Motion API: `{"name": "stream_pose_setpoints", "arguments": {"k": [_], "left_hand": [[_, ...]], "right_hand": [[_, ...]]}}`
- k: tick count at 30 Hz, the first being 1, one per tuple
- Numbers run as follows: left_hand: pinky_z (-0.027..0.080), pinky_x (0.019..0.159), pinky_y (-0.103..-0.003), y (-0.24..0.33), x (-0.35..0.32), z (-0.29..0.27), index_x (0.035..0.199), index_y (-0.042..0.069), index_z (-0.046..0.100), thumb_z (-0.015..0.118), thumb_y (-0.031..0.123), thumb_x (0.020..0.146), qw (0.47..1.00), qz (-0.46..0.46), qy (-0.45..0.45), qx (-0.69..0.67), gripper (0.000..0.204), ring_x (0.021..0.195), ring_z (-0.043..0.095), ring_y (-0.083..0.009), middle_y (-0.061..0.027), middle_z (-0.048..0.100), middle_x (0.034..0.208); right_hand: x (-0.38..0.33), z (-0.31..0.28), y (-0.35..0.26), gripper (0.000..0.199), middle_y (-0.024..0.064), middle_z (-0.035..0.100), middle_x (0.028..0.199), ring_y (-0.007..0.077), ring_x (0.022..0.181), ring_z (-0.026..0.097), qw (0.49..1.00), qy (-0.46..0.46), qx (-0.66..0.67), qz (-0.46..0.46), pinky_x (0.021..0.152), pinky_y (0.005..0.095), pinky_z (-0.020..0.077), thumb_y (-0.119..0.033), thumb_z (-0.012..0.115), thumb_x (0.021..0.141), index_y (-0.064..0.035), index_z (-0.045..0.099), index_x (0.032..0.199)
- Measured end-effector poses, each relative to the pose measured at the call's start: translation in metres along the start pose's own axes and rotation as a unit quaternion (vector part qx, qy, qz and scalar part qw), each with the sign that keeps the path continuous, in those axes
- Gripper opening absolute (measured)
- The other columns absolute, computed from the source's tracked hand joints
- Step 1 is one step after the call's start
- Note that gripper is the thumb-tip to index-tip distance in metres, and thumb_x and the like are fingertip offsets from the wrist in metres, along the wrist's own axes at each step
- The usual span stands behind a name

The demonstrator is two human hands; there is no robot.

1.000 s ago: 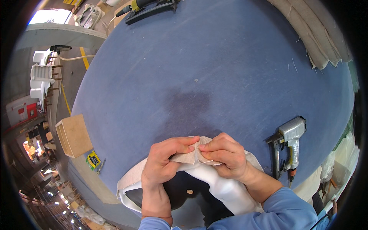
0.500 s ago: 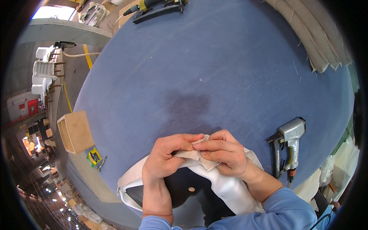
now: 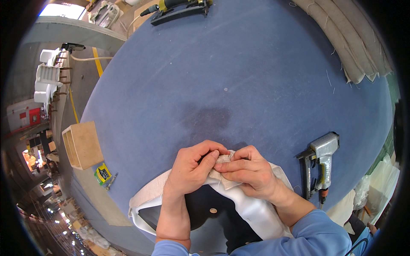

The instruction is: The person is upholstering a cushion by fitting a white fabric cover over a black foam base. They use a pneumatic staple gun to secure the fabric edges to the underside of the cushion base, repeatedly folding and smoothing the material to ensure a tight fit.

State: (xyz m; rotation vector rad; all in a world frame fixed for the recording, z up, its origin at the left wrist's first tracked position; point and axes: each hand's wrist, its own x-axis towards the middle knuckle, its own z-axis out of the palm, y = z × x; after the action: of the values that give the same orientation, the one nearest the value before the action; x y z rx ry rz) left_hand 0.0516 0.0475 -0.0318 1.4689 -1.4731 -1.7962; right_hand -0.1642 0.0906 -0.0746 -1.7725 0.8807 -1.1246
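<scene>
My left hand (image 3: pixel 192 168) pinches the folded edge of a beige fabric cover (image 3: pixel 149 190), its thumb and index finger close together. Just to the right, my right hand (image 3: pixel 252 173) grips the same bunched edge, fingers curled over it. The fingertips of both hands nearly meet, and they partly hide the fold between them. Below my hands, the fabric wraps round a piece with white padding (image 3: pixel 258 209) and a dark, shiny underside (image 3: pixel 209 200). A small round spot shows on that dark face. The piece rests at the near edge of a blue-covered table (image 3: pixel 256 85).
A grey staple gun (image 3: pixel 325 149) lies on the right, its hose toward me. Another nail or staple gun (image 3: pixel 181 12) sits at the far edge. Folded beige fabric (image 3: pixel 341 38) fills the far right. On the left are an open wooden box (image 3: pixel 83 145) and a small green-yellow box (image 3: pixel 102 173).
My left hand has risen slightly, and its thumb now presses up against the index finger at the fold. My right hand keeps its grip with a small shift of the fingers.
</scene>
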Motion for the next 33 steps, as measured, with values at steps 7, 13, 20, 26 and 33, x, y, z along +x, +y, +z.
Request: {"name": "stream_pose_setpoints", "arguments": {"k": [7,13,20,26,33], "left_hand": [[0.057,0.084,-0.028,-0.007,0.003,-0.003,0.115,-0.003,0.076,0.057,0.007,0.107,1.0,-0.007,-0.018,-0.023,0.022,0.095,0.07,-0.0119,-0.0088,0.079,0.104],[0.056,0.082,-0.028,-0.004,0.005,-0.003,0.111,-0.002,0.077,0.066,0.013,0.106,0.997,-0.056,-0.029,-0.046,0.02,0.092,0.068,-0.0102,-0.0065,0.078,0.102],[0.055,0.084,-0.029,-0.005,0.008,0.0,0.111,-0.001,0.078,0.074,0.01,0.101,0.996,-0.04,-0.047,-0.072,0.016,0.095,0.067,-0.01,-0.0048,0.078,0.103],[0.054,0.091,-0.031,-0.01,0.001,-0.009,0.114,-0.001,0.076,0.077,0.015,0.098,0.997,-0.016,-0.06,-0.047,0.023,0.1,0.068,-0.0126,-0.0057,0.077,0.106],[0.054,0.09,-0.033,-0.016,0.006,-0.011,0.117,-0.002,0.073,0.076,0.019,0.095,0.993,0.038,-0.107,-0.037,0.031,0.098,0.07,-0.0162,-0.0088,0.076,0.106]], "right_hand": [[-0.001,0.002,-0.007,0.03,0.0013,0.079,0.123,0.0223,0.104,0.065,1.0,-0.005,-0.022,0.019,0.094,0.0355,0.0525,-0.002,0.085,0.074,-0.0064,0.081,0.103],[-0.011,0.007,-0.028,0.023,-0.0025,0.078,0.127,0.0215,0.108,0.066,0.994,-0.014,-0.059,0.086,0.103,0.038,0.0493,-0.004,0.083,0.082,-0.0099,0.081,0.105],[-0.022,0.002,-0.066,0.032,0.0015,0.075,0.133,0.036,0.129,0.063,0.985,-0.1,-0.124,0.062,0.11,0.0481,0.048,-0.009,0.085,0.083,-0.0119,0.079,0.115],[-0.059,-0.118,-0.097,0.028,0.0137,0.074,0.123,0.0315,0.112,0.07,0.936,0.083,-0.209,0.272,0.098,0.0434,0.0549,-0.003,0.078,0.088,-0.0048,0.074,0.116],[-0.121,-0.18,-0.059,0.039,0.0073,0.067,0.1,0.018,0.091,0.065,0.799,0.077,-0.278,0.527,0.085,0.036,0.0544,-0.005,0.083,0.08,0.0029,0.066,0.114]]}}
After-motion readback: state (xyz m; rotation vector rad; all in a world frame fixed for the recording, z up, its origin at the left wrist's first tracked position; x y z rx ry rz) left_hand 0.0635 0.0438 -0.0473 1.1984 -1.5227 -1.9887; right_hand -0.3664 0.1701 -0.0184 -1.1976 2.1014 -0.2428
